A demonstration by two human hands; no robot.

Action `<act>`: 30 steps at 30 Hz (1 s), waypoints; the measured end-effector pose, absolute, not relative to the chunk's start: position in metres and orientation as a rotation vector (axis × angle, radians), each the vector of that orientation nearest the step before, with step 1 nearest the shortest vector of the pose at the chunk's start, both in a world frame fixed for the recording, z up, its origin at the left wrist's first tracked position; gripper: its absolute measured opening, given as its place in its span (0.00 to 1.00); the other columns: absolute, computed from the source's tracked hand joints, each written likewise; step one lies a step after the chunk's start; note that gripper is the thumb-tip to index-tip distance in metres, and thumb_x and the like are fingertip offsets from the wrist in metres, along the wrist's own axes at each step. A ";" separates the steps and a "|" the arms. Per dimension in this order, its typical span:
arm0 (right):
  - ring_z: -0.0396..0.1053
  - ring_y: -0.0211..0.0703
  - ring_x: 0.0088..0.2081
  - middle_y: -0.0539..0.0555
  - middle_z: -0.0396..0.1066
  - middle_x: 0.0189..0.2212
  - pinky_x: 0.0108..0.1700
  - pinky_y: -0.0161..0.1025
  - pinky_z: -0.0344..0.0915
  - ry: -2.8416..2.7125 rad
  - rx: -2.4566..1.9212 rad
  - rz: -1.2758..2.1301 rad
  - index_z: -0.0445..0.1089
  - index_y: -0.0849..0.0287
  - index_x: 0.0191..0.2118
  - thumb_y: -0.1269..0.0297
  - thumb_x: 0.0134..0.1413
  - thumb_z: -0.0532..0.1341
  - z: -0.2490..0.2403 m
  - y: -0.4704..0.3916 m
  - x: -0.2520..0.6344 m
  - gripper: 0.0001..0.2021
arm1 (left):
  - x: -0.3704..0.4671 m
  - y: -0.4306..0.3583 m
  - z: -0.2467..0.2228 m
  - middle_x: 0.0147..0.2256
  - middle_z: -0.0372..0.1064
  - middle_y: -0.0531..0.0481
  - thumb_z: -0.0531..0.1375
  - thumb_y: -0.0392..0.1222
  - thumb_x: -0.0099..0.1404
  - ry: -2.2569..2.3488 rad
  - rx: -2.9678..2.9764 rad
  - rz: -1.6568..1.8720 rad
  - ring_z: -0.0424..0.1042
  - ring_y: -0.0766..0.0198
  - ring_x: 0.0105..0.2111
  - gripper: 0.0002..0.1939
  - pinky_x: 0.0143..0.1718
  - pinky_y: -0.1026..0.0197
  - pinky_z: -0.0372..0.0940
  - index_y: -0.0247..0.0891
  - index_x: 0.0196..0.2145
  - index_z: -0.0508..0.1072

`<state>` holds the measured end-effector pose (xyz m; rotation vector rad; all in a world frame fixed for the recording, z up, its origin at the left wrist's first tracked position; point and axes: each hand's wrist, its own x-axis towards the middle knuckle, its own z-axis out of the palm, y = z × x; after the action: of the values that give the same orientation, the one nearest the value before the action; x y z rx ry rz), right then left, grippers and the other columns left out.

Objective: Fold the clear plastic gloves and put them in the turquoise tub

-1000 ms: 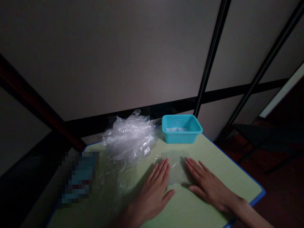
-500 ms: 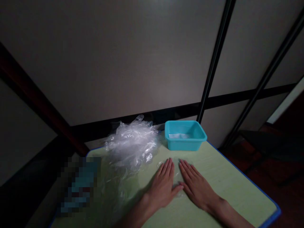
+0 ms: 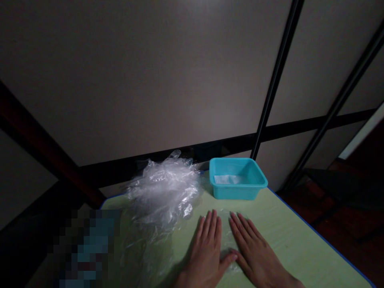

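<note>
My left hand (image 3: 207, 252) lies flat on the table, fingers stretched out and a little apart. Beside it, my right hand (image 3: 256, 252) is flat too, its fingers pointing away from me. The two thumbs meet or overlap. Under and between the palms lies a thin, clear sheet of plastic, apparently a disposable plastic glove (image 3: 227, 237); most of it is covered by the hands. To the left is a crumpled heap of clear disposable plastic gloves (image 3: 168, 190). Beyond the hands stands a turquoise plastic box (image 3: 237, 193) with flat white pieces in its bottom.
The pale green table (image 3: 292, 236) has a blue edge and stands against grey sliding panels (image 3: 168, 88) with dark strips. More clear plastic spreads over its left side. A pixelated patch (image 3: 90, 248) hides something at the lower left. A dark seat (image 3: 342, 188) is off to the right.
The camera view has shifted, so table, box and hands sit lower in the picture. Both hands stay flat on the plastic, with the fingers slightly more spread.
</note>
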<state>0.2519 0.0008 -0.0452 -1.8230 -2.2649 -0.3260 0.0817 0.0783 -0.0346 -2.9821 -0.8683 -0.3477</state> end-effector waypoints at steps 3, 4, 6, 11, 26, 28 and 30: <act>0.38 0.55 0.60 0.62 0.38 0.61 0.56 0.52 0.50 -2.264 -1.828 -0.223 0.37 0.65 0.62 0.56 0.59 0.47 -0.044 0.002 0.252 0.30 | 0.084 0.079 -0.033 0.61 0.34 0.38 0.44 0.61 0.63 -0.870 -2.995 -0.373 0.34 0.50 0.60 0.39 0.57 0.48 0.42 0.28 0.60 0.43; 0.37 0.54 0.60 0.62 0.37 0.61 0.57 0.53 0.49 -2.263 -1.825 -0.176 0.36 0.65 0.62 0.56 0.59 0.46 -0.042 0.002 0.252 0.30 | 0.085 0.079 -0.031 0.61 0.34 0.37 0.43 0.60 0.63 -0.864 -3.010 -0.373 0.34 0.50 0.60 0.39 0.57 0.47 0.41 0.27 0.60 0.43; 0.36 0.52 0.61 0.61 0.36 0.61 0.57 0.54 0.46 -2.242 -1.814 -0.058 0.35 0.63 0.62 0.56 0.60 0.45 -0.037 0.002 0.254 0.29 | 0.085 0.081 -0.025 0.60 0.34 0.36 0.43 0.59 0.64 -0.850 -3.055 -0.360 0.33 0.50 0.60 0.38 0.57 0.46 0.40 0.26 0.60 0.42; 0.37 0.47 0.61 0.58 0.37 0.61 0.58 0.51 0.47 -2.105 -1.771 0.226 0.38 0.60 0.62 0.57 0.62 0.43 -0.009 -0.012 0.275 0.26 | 0.059 0.086 -0.001 0.61 0.32 0.38 0.43 0.49 0.67 -0.867 -3.195 -0.352 0.33 0.55 0.60 0.32 0.56 0.47 0.45 0.27 0.60 0.36; 0.65 0.41 0.34 0.53 0.68 0.29 0.38 0.41 0.61 -2.410 -1.515 -0.333 0.67 0.59 0.30 0.70 0.62 0.43 -0.004 -0.050 0.276 0.17 | 0.032 0.053 0.004 0.52 0.62 0.49 0.55 0.33 0.58 -0.660 -3.294 -0.439 0.59 0.60 0.52 0.21 0.54 0.52 0.55 0.42 0.50 0.63; 0.64 0.41 0.32 0.52 0.67 0.27 0.37 0.41 0.60 -2.409 -1.523 -0.338 0.67 0.58 0.29 0.70 0.63 0.43 -0.006 -0.049 0.276 0.18 | 0.033 0.053 0.004 0.50 0.64 0.50 0.56 0.33 0.58 -0.701 -3.290 -0.482 0.61 0.61 0.51 0.19 0.54 0.53 0.56 0.42 0.48 0.65; 0.64 0.40 0.31 0.52 0.67 0.26 0.36 0.40 0.60 -2.399 -1.526 -0.335 0.67 0.59 0.29 0.70 0.63 0.42 -0.007 -0.049 0.276 0.18 | 0.035 0.052 0.003 0.49 0.65 0.50 0.56 0.32 0.58 -0.733 -3.279 -0.524 0.63 0.61 0.49 0.18 0.53 0.54 0.57 0.41 0.46 0.66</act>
<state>0.2763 -0.0493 -0.0065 -1.5264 -2.3992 -0.3351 0.0346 0.0525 0.0026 -3.2790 -0.7330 -0.5241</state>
